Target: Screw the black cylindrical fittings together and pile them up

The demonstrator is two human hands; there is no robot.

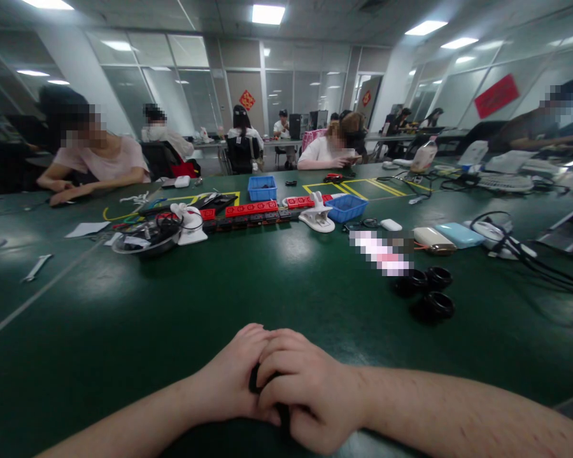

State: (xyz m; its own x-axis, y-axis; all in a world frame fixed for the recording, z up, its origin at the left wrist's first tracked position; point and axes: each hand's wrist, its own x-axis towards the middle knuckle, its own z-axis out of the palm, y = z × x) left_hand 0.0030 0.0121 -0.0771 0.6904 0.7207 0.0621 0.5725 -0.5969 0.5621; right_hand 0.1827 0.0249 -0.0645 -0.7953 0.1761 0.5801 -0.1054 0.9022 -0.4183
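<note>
My left hand (226,375) and my right hand (315,381) meet low in the middle, over the front of the green table (210,305). Between them is a black object (254,380), mostly hidden by the fingers, so its kind cannot be made out. The right fingers curl over it from the right, overlapping the left hand, which closes on it from the other side. Beyond my right hand, three hollow, round black parts (439,305) stand close together on the table.
A clear bowl of cables (146,245), white clip bases (318,219), red socket-like strips (251,208) and blue baskets (347,208) line the middle. A wrench (37,268) lies left. Power banks (434,240) and black cables (516,245) lie right. Several people sit beyond.
</note>
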